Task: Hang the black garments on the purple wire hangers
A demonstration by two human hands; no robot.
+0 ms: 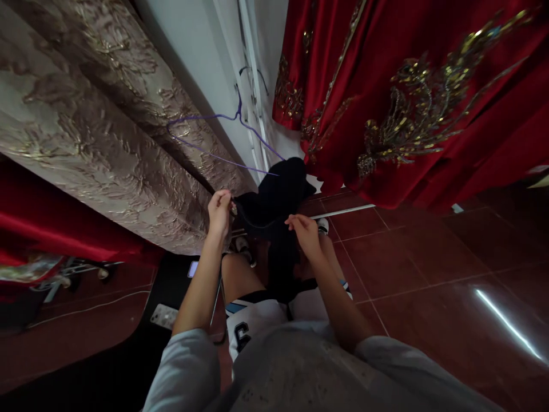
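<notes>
A black garment (281, 191) hangs by one side from a purple wire hanger (214, 116), whose left half is bare. Its lower part drapes down between my knees. My left hand (220, 212) is closed, pinching the garment's left edge between thumb and fingers. On the right, my right hand (304, 230) is closed with its fingertips at the cloth's right side, pinching it. Dark, unlit folds hide the garment's exact kind. The hanger's hook meets a white upright rail (257, 109) in front of me.
A beige embossed curtain-like fabric (124, 120) hangs close on the left. Red cloth with gold beading (412, 109) hangs at the right. A patterned phone (164, 316) lies on a black surface (141, 343) by my left arm. Red floor tiles (412, 269) spread at right.
</notes>
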